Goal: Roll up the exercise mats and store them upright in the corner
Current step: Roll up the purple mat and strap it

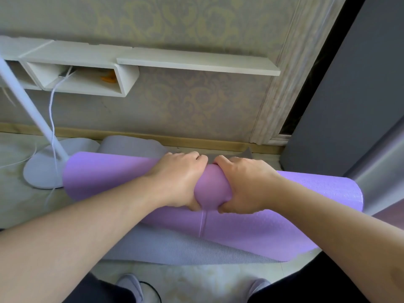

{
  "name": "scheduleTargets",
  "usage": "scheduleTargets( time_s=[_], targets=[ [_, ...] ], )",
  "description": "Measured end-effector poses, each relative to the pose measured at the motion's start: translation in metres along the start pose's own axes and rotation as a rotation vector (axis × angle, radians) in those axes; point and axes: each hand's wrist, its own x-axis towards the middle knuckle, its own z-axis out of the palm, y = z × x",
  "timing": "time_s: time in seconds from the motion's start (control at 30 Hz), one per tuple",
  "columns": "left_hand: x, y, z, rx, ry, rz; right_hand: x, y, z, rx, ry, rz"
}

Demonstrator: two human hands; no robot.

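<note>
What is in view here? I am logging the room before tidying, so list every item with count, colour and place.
rolled mat: 1, purple, on the floor, gripped mid-length
flat mat: 1, grey, under the roll
lamp stand: 1, white, floor left
cable: 1, white, hanging from the shelf
wall shelf: 1, white, on the wallpapered wall
slippers: 2, grey, bottom edge
left hand: 1, on the roll
right hand: 1, on the roll

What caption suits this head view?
Both hands, left hand and right hand, grip the rolled purple mat above a grey mat.
</note>
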Motion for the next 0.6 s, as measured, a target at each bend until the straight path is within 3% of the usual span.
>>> scheduleTargets(
  time_s=[0.17, 0.4, 0.6],
  targets=[
    [-0.003, -0.007, -0.006, -0.135, -0.037, -0.032, 0.000, -0.005, -0.001, -0.063, 0.022, -0.019],
    [-0.004, -0.007, 0.000, 0.009, -0.051, 0.018, 0.002, -0.001, -0.005, 0.018, -0.017, 0.025],
    [0.000, -0.013, -0.002, -0.129, -0.083, -0.043, 0.000, -0.008, 0.002, -0.077, 0.011, -0.005]
  ],
)
